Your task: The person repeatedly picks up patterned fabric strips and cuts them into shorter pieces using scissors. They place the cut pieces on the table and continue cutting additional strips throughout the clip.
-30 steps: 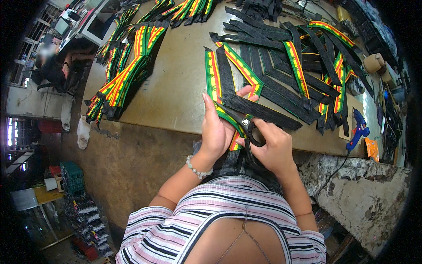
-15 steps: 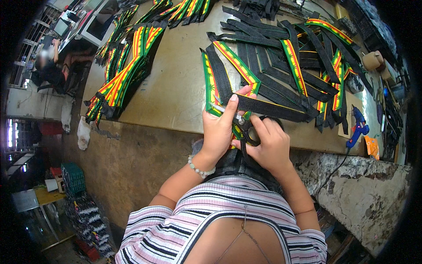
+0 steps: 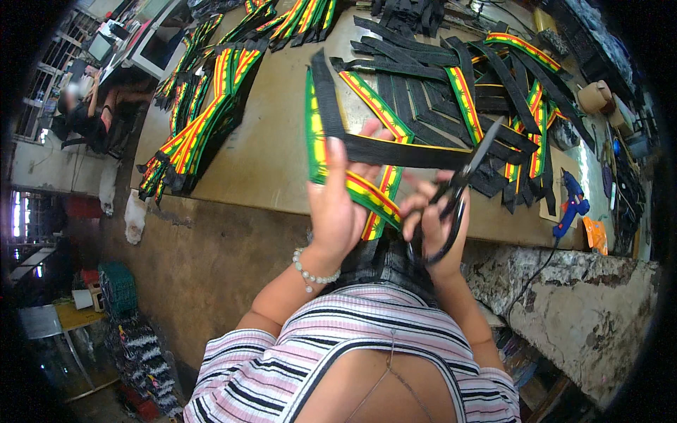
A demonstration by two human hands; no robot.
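Observation:
My left hand (image 3: pixel 333 211), thumb on top, is closed on angled straps (image 3: pixel 315 116) of black webbing faced with green, yellow and red patterned ribbon. Their black and coloured lengths fan out past its fingers over the table edge. In my right hand (image 3: pixel 443 236) is a pair of black-handled scissors (image 3: pixel 482 149), blades pointing up and right, away from the held straps' near end. The right fingers are partly blurred and lie close to that end. Another patterned strap (image 3: pixel 377 106) lies just beyond the left fingers.
A loose heap of black straps (image 3: pixel 430 92) covers the table's right half. Bundled patterned straps (image 3: pixel 218 99) lie at the left. A blue glue gun (image 3: pixel 575 204) with a cord and an orange packet (image 3: pixel 596 235) are at the right edge. Another person (image 3: pixel 81 113) sits far left.
The scissors have come away from the straps, swinging right and turning blades-up. My left hand has shifted slightly left, and the straps in it have turned, showing more coloured ribbon near me.

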